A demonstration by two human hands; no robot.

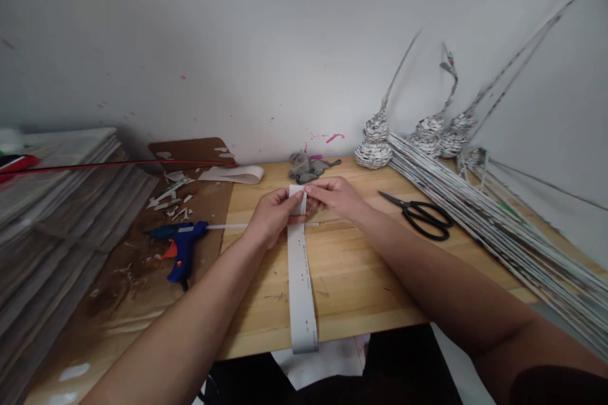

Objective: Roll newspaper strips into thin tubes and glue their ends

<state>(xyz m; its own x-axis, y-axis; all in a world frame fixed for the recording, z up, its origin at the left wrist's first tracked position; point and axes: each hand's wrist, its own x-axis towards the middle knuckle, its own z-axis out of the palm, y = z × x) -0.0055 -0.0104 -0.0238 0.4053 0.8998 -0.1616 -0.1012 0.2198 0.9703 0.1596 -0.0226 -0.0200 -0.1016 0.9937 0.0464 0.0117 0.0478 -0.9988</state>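
Observation:
A long white paper strip (pixel 299 285) with small print runs from my hands toward me and droops over the table's front edge. Around its far end on the left side, my left hand (pixel 273 218) is closed, thumb on top of the paper. My right hand (pixel 335 196) pinches the strip's far right corner between thumb and fingers. Some fingers of both hands are hidden beneath the paper. Just beyond the strip's end lies a crumpled grey cloth (pixel 308 168). Left of my left hand rests a blue glue gun (pixel 185 250) with an orange trigger and a long white glue stick (pixel 228 226).
Black-handled scissors (pixel 425 215) lie right of my hands. Beyond them stretches a bundle of rolled newspaper sticks (pixel 465 215). Woven newspaper figures (pixel 373 149) stand against the wall. Stacked newspapers (pixel 57 234) fill the left side; a folded paper strip (pixel 242 173) lies near brown cardboard (pixel 204 199).

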